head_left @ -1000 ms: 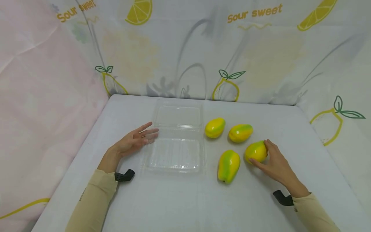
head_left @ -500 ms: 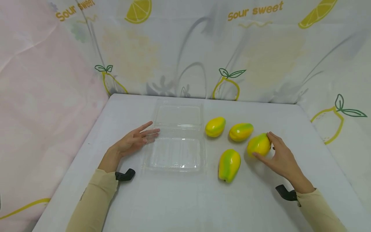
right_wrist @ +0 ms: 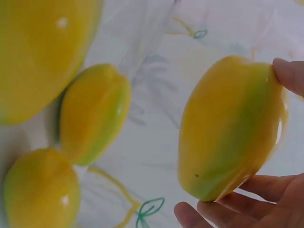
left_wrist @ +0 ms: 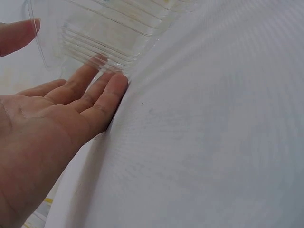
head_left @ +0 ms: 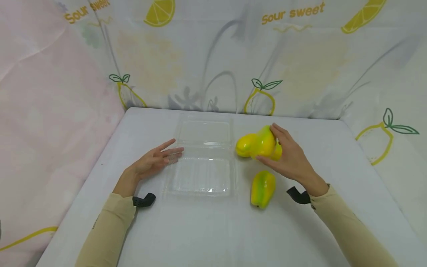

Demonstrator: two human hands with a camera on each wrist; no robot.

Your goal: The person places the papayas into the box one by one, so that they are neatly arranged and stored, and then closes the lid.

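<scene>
My right hand (head_left: 295, 161) holds a yellow-green papaya (head_left: 263, 142) above the table, thumb at one end and fingers at the other in the right wrist view. In the head view this papaya overlaps two others behind it, one papaya (head_left: 244, 146) to its left and another (head_left: 278, 152) mostly hidden. Nearer the front lies a further papaya (head_left: 262, 190). The left hand (head_left: 148, 163) stays at the left side of a clear plastic clamshell box (head_left: 202, 176), its lid laid back. Its straight fingers (left_wrist: 102, 102) reach to the box's ribbed wall, the thumb apart from them.
A white table (head_left: 200, 233) carries everything. The box's open lid (head_left: 205, 131) lies toward the back edge. Lemon-printed cloth (head_left: 186, 66) hangs behind, and pinkish cloth (head_left: 50, 100) hangs at the left.
My right hand has lifted the papaya off the table and carried it left and away from me, over the back papayas. The left hand and box look unchanged.
</scene>
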